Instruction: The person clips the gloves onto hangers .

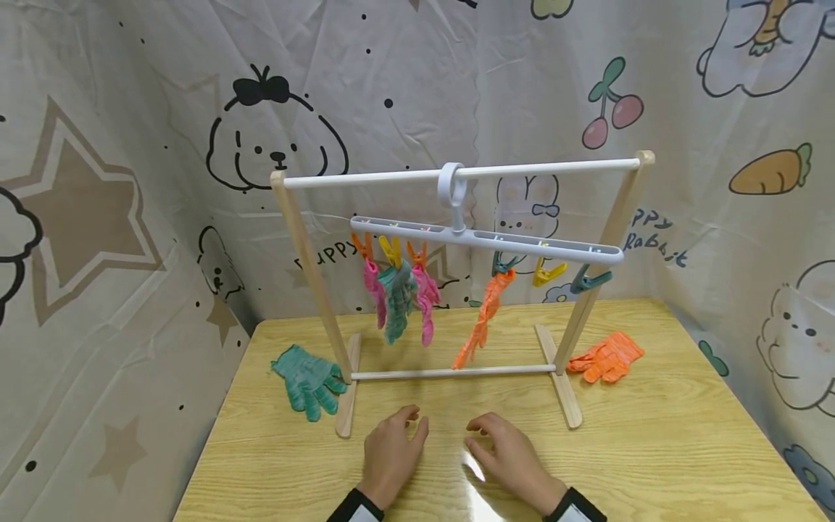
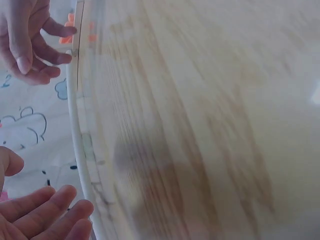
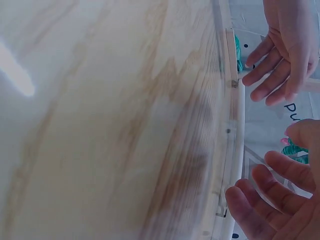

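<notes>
My left hand [image 1: 393, 453] and right hand [image 1: 512, 460] are near the table's front, fingers loosely bent and nothing in them. In the left wrist view, the left fingers [image 2: 47, 212] appear at the lower left. The right fingers [image 3: 270, 192] show at the lower right of the right wrist view. Beyond the hands, a grey clip hanger [image 1: 485, 238] hangs tilted from a rod. Its pegs hold two pink gloves [image 1: 427, 301], a teal glove [image 1: 396, 301] between them, and an orange glove [image 1: 484, 319]. A yellow peg [image 1: 549, 272] and a blue-grey peg [image 1: 590, 279] hold nothing.
Another teal glove [image 1: 309, 380] lies flat by the wooden stand's left foot [image 1: 348, 406]. A second orange glove [image 1: 607, 357] lies right of the stand's right foot [image 1: 562, 388]. The stand's white lower bar [image 1: 424, 375] crosses low over the table [image 1: 652, 435]. Printed cloth [image 1: 417, 87] hangs behind.
</notes>
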Available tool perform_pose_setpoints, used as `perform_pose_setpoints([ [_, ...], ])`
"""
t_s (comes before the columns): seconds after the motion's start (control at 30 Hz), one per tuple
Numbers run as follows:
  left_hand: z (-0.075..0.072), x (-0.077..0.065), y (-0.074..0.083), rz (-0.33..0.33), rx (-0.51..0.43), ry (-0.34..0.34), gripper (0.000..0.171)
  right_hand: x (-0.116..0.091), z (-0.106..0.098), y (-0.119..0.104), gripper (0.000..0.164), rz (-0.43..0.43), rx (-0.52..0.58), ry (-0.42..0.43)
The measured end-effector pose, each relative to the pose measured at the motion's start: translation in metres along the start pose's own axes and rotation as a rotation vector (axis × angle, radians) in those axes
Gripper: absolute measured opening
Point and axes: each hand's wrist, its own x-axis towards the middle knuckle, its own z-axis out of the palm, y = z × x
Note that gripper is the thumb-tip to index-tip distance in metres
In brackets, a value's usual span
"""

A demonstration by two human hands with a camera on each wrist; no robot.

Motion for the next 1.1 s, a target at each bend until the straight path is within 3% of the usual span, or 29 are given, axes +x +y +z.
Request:
perform_pose_setpoints([
  [0.23,-0.007,-0.001,-0.013,-0.057,-0.011,0.000,0.021,0.001,0.004,-0.001,0.015,0.028,-0.008,-0.003],
  [0.5,-0.019,0.003,-0.024,-0.152,-0.029,0.038,0.023,0.004,0.010,-0.007,0.013,-0.017,-0.008,0.031],
  [0.8,-0.043,0.017,-0.046,-0.230,-0.044,0.137,0.027,0.008,0.014,-0.014,0.015,-0.016,0.020,-0.007],
  [1.1,-0.059,0.032,-0.065,-0.271,-0.032,0.155,0.031,0.013,0.018,-0.026,0.015,-0.038,-0.005,-0.050],
])
